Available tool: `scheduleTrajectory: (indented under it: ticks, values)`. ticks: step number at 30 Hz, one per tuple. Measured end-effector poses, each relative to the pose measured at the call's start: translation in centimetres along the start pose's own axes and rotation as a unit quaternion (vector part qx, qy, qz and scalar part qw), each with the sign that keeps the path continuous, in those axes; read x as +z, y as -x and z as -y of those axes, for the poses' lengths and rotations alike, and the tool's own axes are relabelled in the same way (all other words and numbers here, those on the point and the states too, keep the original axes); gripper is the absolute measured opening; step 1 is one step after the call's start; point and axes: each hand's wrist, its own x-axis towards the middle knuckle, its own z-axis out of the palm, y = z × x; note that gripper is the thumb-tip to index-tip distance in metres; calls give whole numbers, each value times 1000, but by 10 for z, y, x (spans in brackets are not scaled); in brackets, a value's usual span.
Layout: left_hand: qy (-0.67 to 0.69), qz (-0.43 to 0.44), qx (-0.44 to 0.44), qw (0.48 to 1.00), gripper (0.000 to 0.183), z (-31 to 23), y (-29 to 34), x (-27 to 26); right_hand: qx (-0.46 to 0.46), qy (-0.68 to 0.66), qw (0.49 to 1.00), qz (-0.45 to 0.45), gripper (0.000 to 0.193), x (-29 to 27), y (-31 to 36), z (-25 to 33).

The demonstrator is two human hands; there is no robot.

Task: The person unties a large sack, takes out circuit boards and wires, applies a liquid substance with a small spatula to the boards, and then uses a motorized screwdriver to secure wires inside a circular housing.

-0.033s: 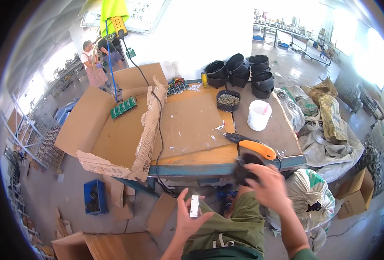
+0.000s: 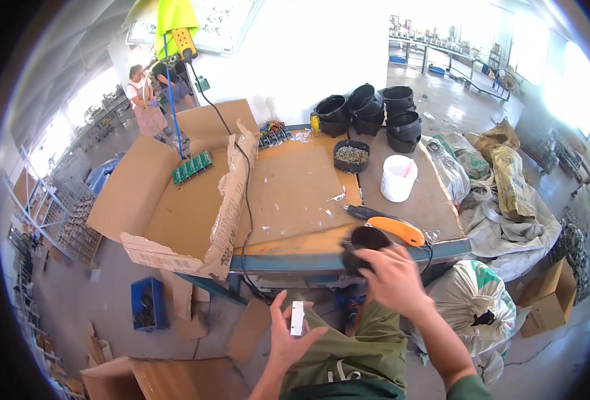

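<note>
1. White and small, a rectangular block [image 2: 298, 318] sits between the thumb and fingers of the left hand [image 2: 287, 341], which is curled lightly about it above the person's green shorts [image 2: 358, 340].
2. The right hand [image 2: 398, 283] grips a black plastic cup [image 2: 364, 248], held ahead of and to the right of the left hand, near the bench's front edge.
3. Just beyond the right hand lies an orange-handled power tool [image 2: 396, 230]; farther out stand a white tub [image 2: 396, 190] and a black tray [image 2: 339, 164] of small metal parts.
4. The left hand's hold looks light, so a loose thumb could let the block slip toward the lap or floor.
5. The cup is close to the tool; a careless swing of the right hand could knock it. The tool's black cord [image 2: 431, 253] hangs near the right forearm, and a snag might drag the tool off the bench.
6. Blur softens the cup's outline, and the inside is too dark to show any contents. Some of the right hand's fingers are hidden around it.
7. How firmly the left fingertips press the block cannot be told, nor can the block's far side be seen. Both forearms run out of view below.
</note>
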Motion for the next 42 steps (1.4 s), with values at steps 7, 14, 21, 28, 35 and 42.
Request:
scheduleTrajectory:
  ticks: [7,14,21,28,35,42]
  values:
    - [13,-81,58,995,107,-24,41,-9,-207,-20,974,-88,36,106,-61,-44]
    - [63,-113,56,990,106,-32,60,-2,-167,-98,976,-103,20,99,-43,-58]
    - [76,-47,86,992,103,-43,24,3,-150,-80,976,-134,26,84,-48,-75]
    - [105,-20,45,993,103,-21,-2,2,-175,-65,974,-128,24,93,-47,-91]
    - [119,-22,7,993,103,-7,-12,-7,-381,111,917,-37,29,75,-137,-111]
    - [158,-41,-16,986,100,-1,-17,-12,151,78,978,125,41,51,-112,-63]
